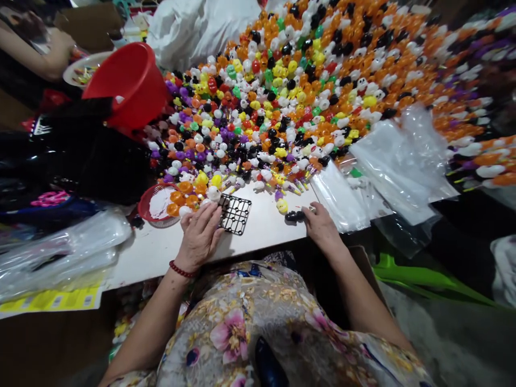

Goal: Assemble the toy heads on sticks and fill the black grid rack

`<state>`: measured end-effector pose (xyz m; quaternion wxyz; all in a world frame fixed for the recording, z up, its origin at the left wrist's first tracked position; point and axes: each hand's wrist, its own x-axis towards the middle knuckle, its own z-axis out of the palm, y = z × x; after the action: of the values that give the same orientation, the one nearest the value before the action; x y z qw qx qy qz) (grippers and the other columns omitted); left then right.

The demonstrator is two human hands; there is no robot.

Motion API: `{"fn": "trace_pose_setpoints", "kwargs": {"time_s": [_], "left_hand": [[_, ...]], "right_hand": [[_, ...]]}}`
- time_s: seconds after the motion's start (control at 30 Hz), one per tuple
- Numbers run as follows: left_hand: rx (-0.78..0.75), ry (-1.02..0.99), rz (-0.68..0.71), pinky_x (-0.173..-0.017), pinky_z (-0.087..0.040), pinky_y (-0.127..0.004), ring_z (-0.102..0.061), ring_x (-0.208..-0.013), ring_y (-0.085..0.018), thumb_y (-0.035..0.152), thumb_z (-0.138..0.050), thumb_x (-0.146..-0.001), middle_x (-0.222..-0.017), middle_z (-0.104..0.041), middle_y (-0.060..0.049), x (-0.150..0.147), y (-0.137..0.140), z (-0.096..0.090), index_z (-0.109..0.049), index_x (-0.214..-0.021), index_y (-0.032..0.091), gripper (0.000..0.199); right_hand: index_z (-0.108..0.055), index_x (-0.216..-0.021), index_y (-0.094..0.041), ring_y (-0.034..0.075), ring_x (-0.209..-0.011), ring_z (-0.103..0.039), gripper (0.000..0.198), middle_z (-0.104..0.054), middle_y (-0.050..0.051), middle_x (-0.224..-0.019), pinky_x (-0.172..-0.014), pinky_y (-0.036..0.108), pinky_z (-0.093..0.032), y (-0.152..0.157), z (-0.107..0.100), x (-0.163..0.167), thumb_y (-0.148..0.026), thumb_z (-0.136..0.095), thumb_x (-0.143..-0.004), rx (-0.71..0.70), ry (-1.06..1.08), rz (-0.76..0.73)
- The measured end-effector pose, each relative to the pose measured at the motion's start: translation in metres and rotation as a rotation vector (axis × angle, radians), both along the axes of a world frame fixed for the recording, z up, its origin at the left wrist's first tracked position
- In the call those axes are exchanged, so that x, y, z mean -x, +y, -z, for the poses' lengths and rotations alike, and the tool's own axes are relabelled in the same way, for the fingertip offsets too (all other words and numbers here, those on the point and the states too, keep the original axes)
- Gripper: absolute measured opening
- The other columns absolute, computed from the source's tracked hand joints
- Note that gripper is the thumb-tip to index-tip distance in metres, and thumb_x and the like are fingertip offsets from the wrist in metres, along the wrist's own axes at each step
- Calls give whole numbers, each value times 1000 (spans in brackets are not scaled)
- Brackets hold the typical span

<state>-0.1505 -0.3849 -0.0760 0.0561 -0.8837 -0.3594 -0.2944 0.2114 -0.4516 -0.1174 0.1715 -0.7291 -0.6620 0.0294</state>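
My left hand [200,234] is at the left edge of a black plastic grid [237,215], its fingers along that edge and the thumb near the lower corner. A small white figure head [213,193] sits just beyond the fingertips. Orange pumpkin heads [185,188] crowd to the left of the hand. On the right, my right hand [322,228] pinches the end of a small item with a black figure head [294,216], low over the white table [266,236]. A yellow figure head [281,205] lies beside it.
A large heap of colourful figure heads [282,86] covers the back of the table. A red basket [147,215] with white contents stands left, near a red tub [127,80]. Clear plastic bags [342,199] lie right. Another person's arm [36,54] shows at upper left.
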Motion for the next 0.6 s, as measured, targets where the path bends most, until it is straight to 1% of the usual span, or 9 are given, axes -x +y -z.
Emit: {"fn": "trace_pose_setpoints", "kwargs": {"time_s": [0.07, 0.13, 0.23, 0.37, 0.43, 0.53, 0.6], "left_hand": [[18, 0, -11, -107, -26, -40, -52, -130, -27, 29, -48, -96, -138, -59, -14, 0, -1, 1, -38, -150, 24, 55], [19, 16, -24, -108, -25, -41, -53, -129, -27, 30, -47, -96, -138, -59, -14, 0, -2, 2, -40, -149, 23, 53], [-2, 47, -44, -109, -25, -42, -54, -128, -27, 30, -45, -97, -137, -60, -15, 0, -3, 1, -43, -147, 21, 50], [-21, 53, -58, -108, -26, -42, -54, -127, -26, 29, -43, -98, -134, -62, -15, -1, -3, 0, -45, -145, 20, 48], [-21, 61, -63, -107, -26, -41, -54, -127, -26, 29, -43, -98, -134, -62, -15, -2, -3, -1, -47, -143, 20, 47], [-27, 73, -61, -106, -27, -40, -54, -126, -25, 29, -42, -98, -133, -63, -15, -2, -2, -2, -48, -142, 19, 45], [-31, 73, -52, -106, -27, -39, -54, -127, -25, 29, -42, -98, -133, -63, -15, -2, -2, -2, -49, -141, 17, 45]], "right_hand": [[-69, -109, -17, 29, -98, -62, 30, -63, 17, -112, -89, 45, -54, 2, 4, 4, -13, -46, -89, 27, 28, -49], [-67, -109, -17, 28, -97, -63, 30, -66, 15, -104, -89, 42, -53, 5, 4, 12, -15, -44, -90, 25, 111, -90], [-66, -109, -18, 24, -92, -65, 31, -69, 11, -98, -85, 38, -53, 10, -2, 30, -18, -42, -89, 50, 316, -145], [-67, -96, -20, 20, -79, -64, 27, -70, 5, -87, -75, 32, -52, 20, -11, 62, -21, -41, -86, 135, 572, -204], [-67, -93, -20, 18, -74, -63, 26, -69, 3, -81, -71, 31, -51, 27, -14, 78, -23, -41, -85, 164, 667, -237], [-66, -92, -19, 16, -66, -59, 24, -66, 1, -73, -65, 28, -49, 38, -10, 101, -27, -44, -85, 212, 807, -266], [-64, -89, -19, 15, -64, -58, 20, -64, -1, -71, -62, 28, -48, 46, -4, 116, -32, -51, -83, 190, 906, -251]]}}
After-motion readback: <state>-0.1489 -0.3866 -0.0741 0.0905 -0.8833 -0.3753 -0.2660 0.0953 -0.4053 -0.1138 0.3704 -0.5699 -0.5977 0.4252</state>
